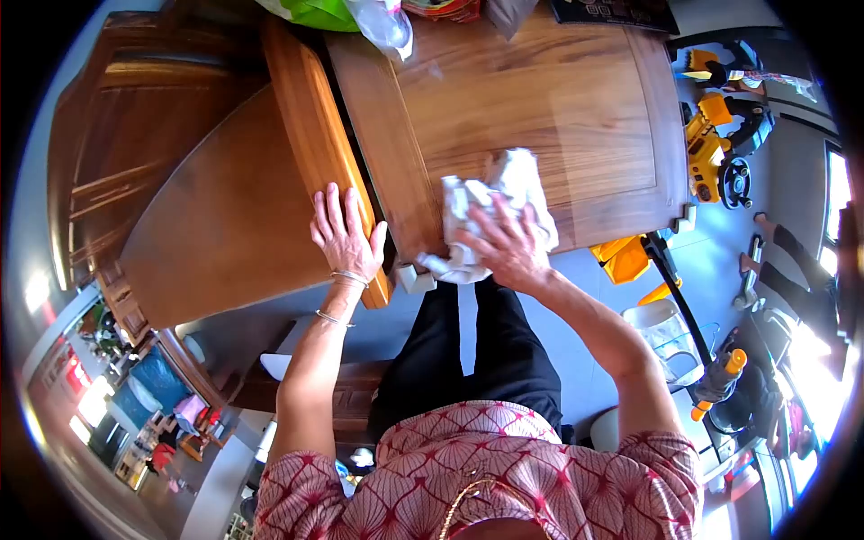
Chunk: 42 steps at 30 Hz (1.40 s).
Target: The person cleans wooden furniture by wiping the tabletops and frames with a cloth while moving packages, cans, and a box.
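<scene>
Head: crumpled cloth (pixel 520 180) on wood (pixel 531 103)

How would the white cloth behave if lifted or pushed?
The white cloth is probably floppy, bunched in loose folds under the right hand. The hand covers much of it, so it's likely light. Those folds may crumple further if pushed.

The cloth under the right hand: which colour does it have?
The cloth is white; it shows best in the head view.
</scene>
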Available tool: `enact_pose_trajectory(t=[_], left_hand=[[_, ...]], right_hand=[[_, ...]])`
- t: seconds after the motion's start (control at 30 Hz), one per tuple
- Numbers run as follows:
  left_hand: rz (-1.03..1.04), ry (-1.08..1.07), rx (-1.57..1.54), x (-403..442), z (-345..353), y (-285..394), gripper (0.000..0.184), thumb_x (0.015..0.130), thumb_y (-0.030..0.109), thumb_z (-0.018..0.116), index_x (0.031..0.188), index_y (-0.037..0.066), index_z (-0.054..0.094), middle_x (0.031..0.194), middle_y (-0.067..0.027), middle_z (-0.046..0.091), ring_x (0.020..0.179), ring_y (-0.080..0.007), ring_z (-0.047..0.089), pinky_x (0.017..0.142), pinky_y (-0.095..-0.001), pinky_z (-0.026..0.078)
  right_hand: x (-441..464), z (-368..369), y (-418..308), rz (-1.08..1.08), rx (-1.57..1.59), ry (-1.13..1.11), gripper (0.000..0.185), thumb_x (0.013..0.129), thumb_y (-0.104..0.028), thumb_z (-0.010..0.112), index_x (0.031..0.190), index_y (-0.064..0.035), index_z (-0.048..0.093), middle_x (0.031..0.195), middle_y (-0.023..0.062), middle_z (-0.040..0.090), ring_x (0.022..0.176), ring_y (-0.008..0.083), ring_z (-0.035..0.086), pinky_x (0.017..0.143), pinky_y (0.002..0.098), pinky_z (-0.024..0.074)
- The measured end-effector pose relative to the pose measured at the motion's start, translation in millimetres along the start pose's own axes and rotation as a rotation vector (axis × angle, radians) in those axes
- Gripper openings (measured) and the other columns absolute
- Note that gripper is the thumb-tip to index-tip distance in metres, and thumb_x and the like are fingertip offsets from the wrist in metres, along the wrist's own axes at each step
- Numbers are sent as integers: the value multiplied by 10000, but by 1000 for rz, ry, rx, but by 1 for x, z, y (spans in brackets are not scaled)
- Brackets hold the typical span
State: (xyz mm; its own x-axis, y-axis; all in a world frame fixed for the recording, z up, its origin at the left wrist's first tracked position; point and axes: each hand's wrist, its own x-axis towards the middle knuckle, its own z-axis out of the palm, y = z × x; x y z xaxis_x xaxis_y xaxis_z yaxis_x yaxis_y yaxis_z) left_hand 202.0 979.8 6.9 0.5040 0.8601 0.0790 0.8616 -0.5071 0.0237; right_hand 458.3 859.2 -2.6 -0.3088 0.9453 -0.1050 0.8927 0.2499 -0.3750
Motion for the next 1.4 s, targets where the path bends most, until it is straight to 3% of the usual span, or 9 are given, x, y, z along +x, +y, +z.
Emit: enact_pose_trajectory(t=[0.17,0.47,0.57,0.63,0.73,0.93,1.23,1.3,1.4], left_hand=[[-15,-3,-55,-1,1,-3,691,830,413,531,1393,84,302,1457,-186,234,1326,-398,219,1002,-537,195],[-6,-24,-48,-2,1,-4,693,824,417,550,1385,88,312,1442,-187,255,1316,-381,238,979,-528,207],[-8,-6,-67,-2,3,-5,702,818,415,561,1390,97,306,1445,-179,253,1326,-374,228,990,-523,201],[-8,-9,-77,-1,2,-5,694,823,418,556,1388,99,309,1448,-172,248,1326,-371,228,992,-522,202],[13,24,-65,-2,4,-6,667,841,440,529,1375,96,329,1439,-170,269,1318,-367,242,986,-518,214],[5,71,-88,-1,8,-7,619,916,517,295,1378,109,348,1441,-138,285,1315,-355,256,989,-515,217],[16,82,-102,-4,10,-8,560,910,423,382,1377,117,355,1449,-151,278,1321,-360,253,998,-503,215],[24,109,-92,-3,10,-8,559,906,416,398,1376,116,357,1445,-151,286,1318,-360,262,992,-504,225],[16,111,-80,-2,8,-7,558,907,428,411,1377,135,356,1437,-127,302,1313,-335,271,979,-492,251]], right_hand=[[131,14,-12,-73,-4,269,479,795,-211,545,1264,-178,453,1369,81,414,1271,320,377,964,573,331],[295,-1,-12,142,-109,287,371,793,-156,533,1143,-32,529,1103,182,514,973,378,516,752,471,466],[331,-8,-4,283,-31,299,365,809,-193,502,1130,-30,564,1129,176,527,1031,355,472,825,496,396],[373,42,7,400,47,225,458,819,-410,560,1174,-121,557,1356,155,395,1281,384,313,957,567,334],[289,4,-5,85,-163,343,354,793,-200,515,1110,-60,584,1112,146,535,1016,319,481,813,474,399],[139,18,-42,-24,-12,229,624,612,-352,736,1172,-145,553,1259,60,462,1157,334,399,804,469,384],[-13,8,12,-152,-194,124,482,646,-225,698,1115,-270,595,1245,-11,484,1111,250,465,776,443,443],[-28,-3,80,204,80,-7,475,698,-216,666,1162,-259,573,1261,11,487,1118,279,473,789,458,451],[-35,-34,164,543,-362,115,532,762,-271,640,1271,-236,486,1320,53,457,1157,337,437,873,513,402]])
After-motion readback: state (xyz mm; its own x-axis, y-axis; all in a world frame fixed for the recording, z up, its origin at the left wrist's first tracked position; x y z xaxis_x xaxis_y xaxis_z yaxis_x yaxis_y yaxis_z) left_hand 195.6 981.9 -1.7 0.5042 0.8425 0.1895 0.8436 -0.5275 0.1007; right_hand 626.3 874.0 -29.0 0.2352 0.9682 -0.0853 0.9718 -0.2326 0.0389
